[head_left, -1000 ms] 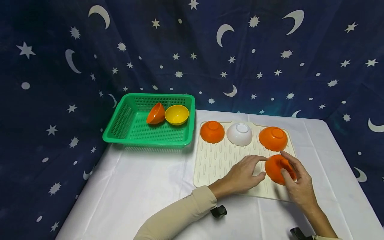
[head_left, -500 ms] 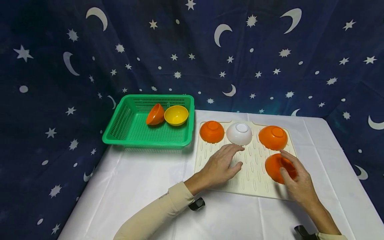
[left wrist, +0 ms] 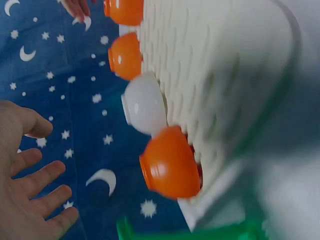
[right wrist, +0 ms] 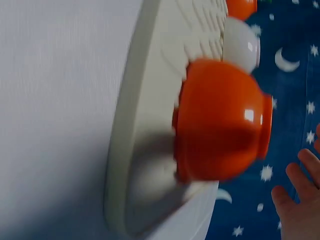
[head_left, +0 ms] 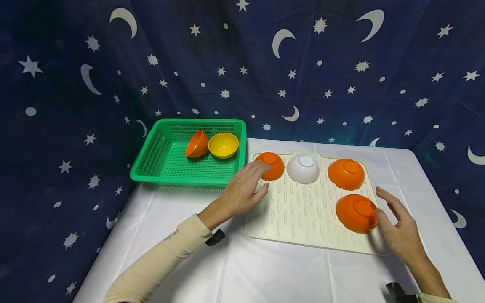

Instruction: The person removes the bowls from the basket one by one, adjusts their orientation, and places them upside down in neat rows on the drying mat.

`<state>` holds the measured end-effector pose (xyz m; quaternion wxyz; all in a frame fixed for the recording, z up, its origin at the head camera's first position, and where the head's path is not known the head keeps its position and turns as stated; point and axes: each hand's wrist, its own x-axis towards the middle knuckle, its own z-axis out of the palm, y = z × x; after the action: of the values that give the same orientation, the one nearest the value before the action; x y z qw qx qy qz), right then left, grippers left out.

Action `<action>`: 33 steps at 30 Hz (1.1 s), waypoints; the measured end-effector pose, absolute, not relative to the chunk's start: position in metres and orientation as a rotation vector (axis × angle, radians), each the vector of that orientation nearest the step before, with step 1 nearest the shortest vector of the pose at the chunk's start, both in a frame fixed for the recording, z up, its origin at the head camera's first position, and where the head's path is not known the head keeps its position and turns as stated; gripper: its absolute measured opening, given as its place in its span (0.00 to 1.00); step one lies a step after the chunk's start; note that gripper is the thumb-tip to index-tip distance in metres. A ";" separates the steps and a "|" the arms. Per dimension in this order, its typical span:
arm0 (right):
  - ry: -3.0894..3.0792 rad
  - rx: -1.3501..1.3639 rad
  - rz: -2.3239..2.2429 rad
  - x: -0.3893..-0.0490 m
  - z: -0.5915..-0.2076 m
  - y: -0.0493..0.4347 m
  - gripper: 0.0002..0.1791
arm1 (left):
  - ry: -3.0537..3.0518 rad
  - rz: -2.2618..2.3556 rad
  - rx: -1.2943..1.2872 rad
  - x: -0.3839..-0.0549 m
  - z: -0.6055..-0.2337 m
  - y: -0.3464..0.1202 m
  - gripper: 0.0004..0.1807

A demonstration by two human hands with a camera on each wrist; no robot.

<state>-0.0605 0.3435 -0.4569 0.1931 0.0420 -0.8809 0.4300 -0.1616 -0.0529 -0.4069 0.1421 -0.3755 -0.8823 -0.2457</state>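
My left hand [head_left: 242,189] hovers over the left edge of the cream draining mat [head_left: 299,210], fingers loosely spread and holding nothing. Its fingertips partly cover the back-left orange bowl [head_left: 273,168] in the head view. On the mat's right side my right hand [head_left: 401,229] stands beside the front orange bowl [head_left: 354,212], relaxed, with nothing in its grasp. That bowl lies upside down; the right wrist view shows the orange bowl [right wrist: 220,120] apart from the fingers. Along the mat's back, a white bowl [head_left: 303,169] and another orange bowl [head_left: 345,174] also rest upside down.
A green basket [head_left: 185,183] stands left of the mat. Inside it an orange bowl [head_left: 197,144] leans on its side against a yellow bowl [head_left: 223,145], which sits upright. A dark star-patterned cloth [head_left: 242,97] hangs behind the white-covered table [head_left: 273,269].
My left hand has swung left across the mat, from near the front orange bowl toward the basket. The right hand has let go of that bowl and drawn off to the right.
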 end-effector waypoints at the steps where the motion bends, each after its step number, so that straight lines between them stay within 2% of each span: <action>1: -2.481 0.091 1.200 -0.060 -0.457 0.348 0.29 | -2.539 -0.669 -1.089 -0.165 -0.406 -0.058 0.24; 14: -2.609 -0.062 1.146 -0.060 -0.480 0.396 0.27 | -2.600 0.110 -1.092 -0.205 -0.391 -0.122 0.30; 23: -2.881 0.011 1.006 -0.062 -0.501 0.415 0.27 | -2.707 0.198 -1.081 -0.227 -0.389 -0.149 0.32; 33: -2.944 0.198 0.896 -0.066 -0.512 0.418 0.25 | -2.907 0.321 -0.967 -0.269 -0.395 -0.189 0.41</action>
<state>-0.0664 0.4182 -0.5116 0.0289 0.0643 -0.9543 0.2903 -0.2686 -0.1889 -0.3947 0.0306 -0.3137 -0.9433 0.1040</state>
